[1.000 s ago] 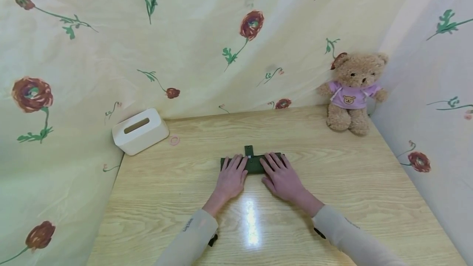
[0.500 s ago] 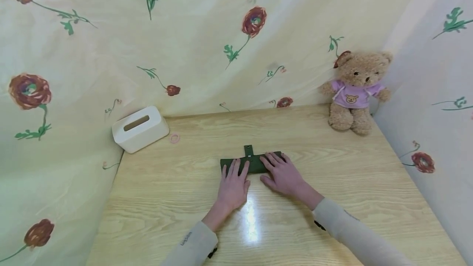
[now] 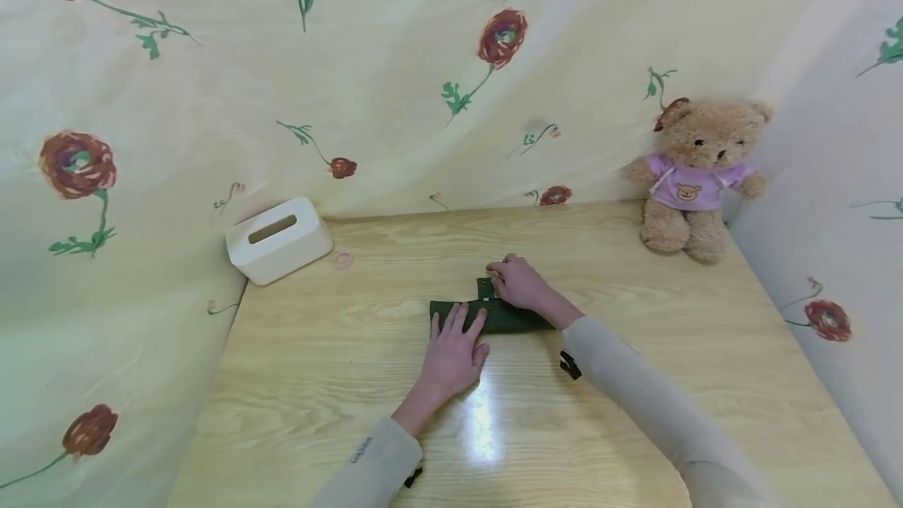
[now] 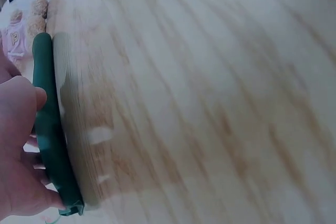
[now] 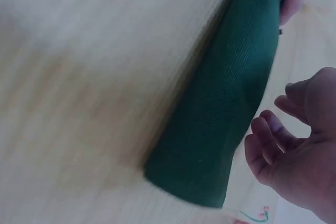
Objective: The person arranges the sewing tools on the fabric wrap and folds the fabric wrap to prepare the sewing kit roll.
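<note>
A dark green, long folded pouch (image 3: 518, 321) lies across the middle of the wooden table, its short strap (image 3: 484, 288) with a snap hole sticking out at the far side. My left hand (image 3: 451, 355) rests on the pouch's left part with fingers spread. Beside the strap, my right hand (image 3: 524, 286) is over the far edge of the pouch, fingers bent. In the right wrist view those fingers (image 5: 268, 135) are loosely curled, apart from the green roll (image 5: 220, 108), with nothing seen between them. From the left wrist the pouch (image 4: 50, 124) shows edge-on, the left thumb against it.
A white tissue box (image 3: 278, 241) stands at the back left with a pink ring (image 3: 342, 259) beside it. At the back right sits a teddy bear (image 3: 687, 186) in a purple shirt. Flowered cloth walls enclose the table (image 3: 296, 382) behind and at the sides.
My right hand has lifted off the pouch's right part and moved left and away from me, to the strap, its fingers bending. My left hand stays on the pouch. The head view has shifted slightly.
</note>
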### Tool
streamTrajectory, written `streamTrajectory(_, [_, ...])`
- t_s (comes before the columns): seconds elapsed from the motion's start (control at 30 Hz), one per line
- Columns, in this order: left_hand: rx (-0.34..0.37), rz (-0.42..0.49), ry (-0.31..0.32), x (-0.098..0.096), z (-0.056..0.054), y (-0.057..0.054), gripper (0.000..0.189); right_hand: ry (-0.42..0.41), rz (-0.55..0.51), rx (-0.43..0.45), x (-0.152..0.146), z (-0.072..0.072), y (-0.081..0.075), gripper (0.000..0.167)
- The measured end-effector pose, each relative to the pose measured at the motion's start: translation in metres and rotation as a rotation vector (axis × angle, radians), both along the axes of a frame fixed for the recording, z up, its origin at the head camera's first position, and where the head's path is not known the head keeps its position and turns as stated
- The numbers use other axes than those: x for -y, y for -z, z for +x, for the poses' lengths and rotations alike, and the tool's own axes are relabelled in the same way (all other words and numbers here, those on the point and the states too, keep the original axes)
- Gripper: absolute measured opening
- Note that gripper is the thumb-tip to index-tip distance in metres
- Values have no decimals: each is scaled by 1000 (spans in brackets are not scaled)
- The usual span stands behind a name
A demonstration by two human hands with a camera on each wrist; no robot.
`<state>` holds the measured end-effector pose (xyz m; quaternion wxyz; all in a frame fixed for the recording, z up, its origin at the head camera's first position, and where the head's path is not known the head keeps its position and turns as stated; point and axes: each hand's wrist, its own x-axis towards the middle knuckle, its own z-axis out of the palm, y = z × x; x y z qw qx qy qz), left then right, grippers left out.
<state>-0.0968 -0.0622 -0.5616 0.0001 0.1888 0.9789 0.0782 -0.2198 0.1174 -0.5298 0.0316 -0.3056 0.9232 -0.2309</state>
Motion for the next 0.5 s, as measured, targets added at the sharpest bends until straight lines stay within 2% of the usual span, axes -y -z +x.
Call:
streamTrajectory(0.1, [-9,-1,10,-1,0,1,56,11,6,58,2,-7,5,20])
streamTrajectory(0.23, [-12,0,2,0,-2,2,57,19,-165,158,2,-10,6,9])
streamTrajectory(0.37, [-5,-8,-8,2,-2,3,57,-39,-308,224,-2,-3,1,9])
streamTrajectory(0.5, [-11,-11,-5,2,-2,3,55,-79,-311,208,-9,9,2,13])
